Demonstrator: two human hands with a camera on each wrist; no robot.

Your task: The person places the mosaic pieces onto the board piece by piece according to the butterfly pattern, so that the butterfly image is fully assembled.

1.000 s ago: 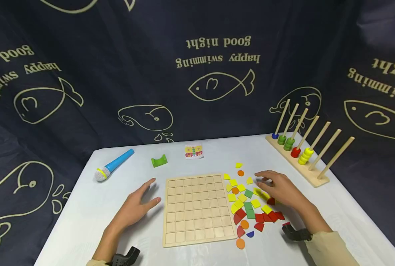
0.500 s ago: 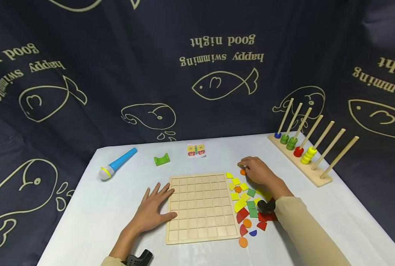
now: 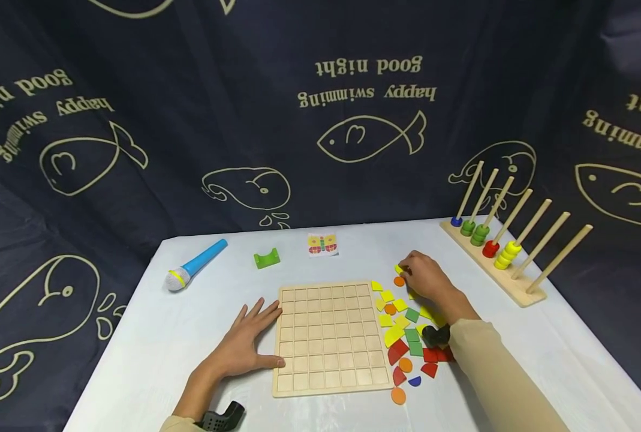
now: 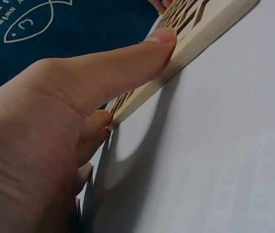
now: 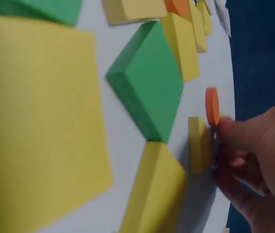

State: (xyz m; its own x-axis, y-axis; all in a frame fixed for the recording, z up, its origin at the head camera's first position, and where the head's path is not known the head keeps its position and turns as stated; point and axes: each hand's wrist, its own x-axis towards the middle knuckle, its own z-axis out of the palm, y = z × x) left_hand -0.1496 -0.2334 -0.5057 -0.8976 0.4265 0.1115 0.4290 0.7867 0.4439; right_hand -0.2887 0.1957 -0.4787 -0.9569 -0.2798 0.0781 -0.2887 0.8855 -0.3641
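Note:
My left hand (image 3: 244, 345) rests at the left edge of the gridded wooden board (image 3: 331, 336), fingers spread. In the left wrist view the thumb of my left hand (image 4: 64, 111) lies on the board's rim (image 4: 176, 65), the other fingers beside its edge. Beyond the board's far right corner, my right hand (image 3: 430, 279) pinches a yellow piece (image 3: 399, 269) low at the table, just behind an orange disc (image 3: 399, 281). From the right wrist, the thumb and fingers of my right hand (image 5: 261, 160) are bent close to the orange disc (image 5: 212, 106), mostly covering the yellow piece.
Yellow, green (image 3: 412, 334), red and orange (image 3: 398, 396) pieces lie along the board's right side. Behind stand a green stand-like piece (image 3: 267, 258) and a butterfly card (image 3: 322, 245). A toy microphone (image 3: 196, 265) is back left, a peg rack (image 3: 493, 261) back right.
My left hand has moved right onto the board's edge and spread its fingers. My right hand has gone from above the loose pieces to the farthest yellow one and closed on it.

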